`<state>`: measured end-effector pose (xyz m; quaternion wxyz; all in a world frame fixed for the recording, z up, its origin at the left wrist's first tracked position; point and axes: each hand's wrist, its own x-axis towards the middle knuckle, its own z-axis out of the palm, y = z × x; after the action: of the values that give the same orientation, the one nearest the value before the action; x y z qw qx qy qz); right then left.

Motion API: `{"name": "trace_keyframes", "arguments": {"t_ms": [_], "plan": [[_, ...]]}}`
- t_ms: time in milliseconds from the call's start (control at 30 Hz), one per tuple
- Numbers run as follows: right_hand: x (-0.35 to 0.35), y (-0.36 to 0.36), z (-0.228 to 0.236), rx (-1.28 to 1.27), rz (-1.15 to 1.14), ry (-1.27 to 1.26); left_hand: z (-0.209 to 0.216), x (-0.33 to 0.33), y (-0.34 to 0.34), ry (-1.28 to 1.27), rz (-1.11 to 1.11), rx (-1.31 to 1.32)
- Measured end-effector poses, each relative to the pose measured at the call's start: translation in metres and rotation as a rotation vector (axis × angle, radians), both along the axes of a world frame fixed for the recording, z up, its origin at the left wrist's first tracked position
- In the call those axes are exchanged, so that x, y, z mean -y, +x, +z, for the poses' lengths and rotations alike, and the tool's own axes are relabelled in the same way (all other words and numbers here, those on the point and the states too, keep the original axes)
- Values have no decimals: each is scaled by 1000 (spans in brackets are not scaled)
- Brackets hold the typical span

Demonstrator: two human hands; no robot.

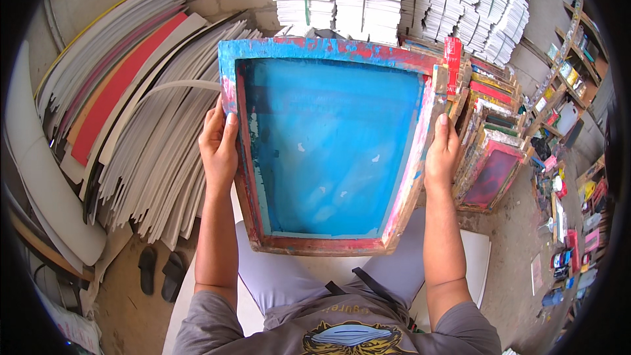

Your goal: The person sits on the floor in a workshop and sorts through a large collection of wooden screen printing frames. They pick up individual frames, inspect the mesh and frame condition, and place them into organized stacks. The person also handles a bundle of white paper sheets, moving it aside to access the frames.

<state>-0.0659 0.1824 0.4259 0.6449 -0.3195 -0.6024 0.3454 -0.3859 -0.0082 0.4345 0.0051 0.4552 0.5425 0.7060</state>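
A screen printing frame point(328, 151) is held up in front of me above my lap. Its wooden border is smeared with blue, red and pink paint, and the mesh inside is blue with a few small pale spots. My left hand point(219, 139) grips the left side of the border, thumb on the near face. On the opposite side, my right hand point(443, 154) holds the right border the same way. The fingers behind the wood are partly hidden.
Curved stacks of sheets point(164, 118) lean at the left, with black sandals point(172, 276) on the floor below. Bundled white paper point(368, 0) is piled at the back. More frames point(490, 171) stand at the right, beside paint containers point(562, 260) and a wooden shelf point(578, 59).
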Motion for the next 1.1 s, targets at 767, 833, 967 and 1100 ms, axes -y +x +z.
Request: {"name": "trace_keyframes", "arguments": {"t_ms": [767,833,967,1100], "plan": [[29,55,-150,129,160,193,-180,-15,-63,-221,75,-123],[6,74,-159,159,149,137,-138,-37,-73,-320,265,-394],[-1,61,-128,24,48,55,-127,-97,-110,-502,275,-701],[-19,80,-114,-65,25,-40,-141,-139,-119,-745,161,-805]]}}
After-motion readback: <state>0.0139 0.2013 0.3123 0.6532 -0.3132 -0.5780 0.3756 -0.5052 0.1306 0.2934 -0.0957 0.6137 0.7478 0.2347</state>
